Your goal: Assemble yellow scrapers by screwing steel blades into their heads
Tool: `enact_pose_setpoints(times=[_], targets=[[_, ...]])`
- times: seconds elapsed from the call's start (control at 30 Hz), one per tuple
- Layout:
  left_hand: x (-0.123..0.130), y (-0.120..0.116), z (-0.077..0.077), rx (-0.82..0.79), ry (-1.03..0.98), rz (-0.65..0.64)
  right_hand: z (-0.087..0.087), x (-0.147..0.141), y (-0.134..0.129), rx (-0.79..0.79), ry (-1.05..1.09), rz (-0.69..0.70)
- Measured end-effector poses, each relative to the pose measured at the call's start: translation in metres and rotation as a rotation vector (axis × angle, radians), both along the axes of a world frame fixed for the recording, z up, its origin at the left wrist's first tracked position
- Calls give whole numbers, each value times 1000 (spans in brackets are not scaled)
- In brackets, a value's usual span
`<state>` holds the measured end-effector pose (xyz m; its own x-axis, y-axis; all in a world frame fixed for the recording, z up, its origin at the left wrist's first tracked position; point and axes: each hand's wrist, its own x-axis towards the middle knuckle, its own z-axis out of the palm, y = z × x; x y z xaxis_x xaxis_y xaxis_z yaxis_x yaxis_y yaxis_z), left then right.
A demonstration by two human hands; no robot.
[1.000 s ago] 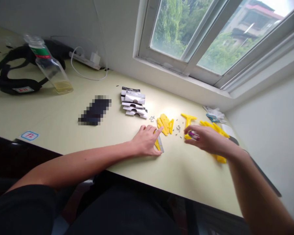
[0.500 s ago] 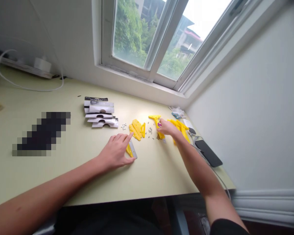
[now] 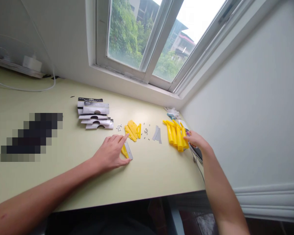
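Observation:
My left hand [image 3: 111,148] rests on the table, its thumb and forefinger closed on the two ends of a grey metal blade [image 3: 129,150]. A yellow plastic plate [image 3: 124,151] lies along that blade, partly covered by the hand. My right hand [image 3: 198,139] is at the right side of a row of yellow handles [image 3: 177,138]. Its fingers are closed on the rightmost yellow handle [image 3: 185,142], mostly hidden by the other handles and the fingers. Between the hands lie yellow plates [image 3: 131,130], small screws [image 3: 146,131], nuts [image 3: 119,127] and loose grey blades [image 3: 157,134].
Stacked black and white card sleeves [image 3: 94,114] lie at the back left. A blurred dark patch [image 3: 29,138] is further left. Behind the handles sits a crumpled clear bag [image 3: 172,112]. A dark phone-like slab [image 3: 197,152] and cable lie by the right wall.
My right hand has moved right with the yellow handle, from above the loose blades to the row of handles, uncovering the blades. My left hand keeps its hold; the view has shifted slightly.

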<state>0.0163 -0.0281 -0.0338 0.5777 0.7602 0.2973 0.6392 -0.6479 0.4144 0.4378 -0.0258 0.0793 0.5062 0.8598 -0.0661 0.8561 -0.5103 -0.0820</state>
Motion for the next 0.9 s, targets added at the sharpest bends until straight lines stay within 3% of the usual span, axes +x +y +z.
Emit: enact_pose_setpoints(times=[0.17, 0.27, 0.3, 0.5, 0.6, 0.77, 0.9], targets=[[-2, 1, 3, -15, -26, -1, 0, 0, 1, 4, -73, 31], [-2, 1, 10, -53, -39, -15, 3, -29, -2, 19, -71, 140], [-3, 1, 12, -66, -44, -22, 3, -46, -4, 17, -41, 217], [-5, 0, 19, -84, -128, -110, 1, -178, -20, -103, 253, 1008], [-7, -1, 19, -69, -198, -159, -9, -211, -9, -167, 325, 1233], [-10, 3, 18, -127, -242, -175, -29, -214, 10, -221, 335, 1285], [-11, 8, 14, -227, -300, -187, -33, -211, 12, -216, 375, 1288]])
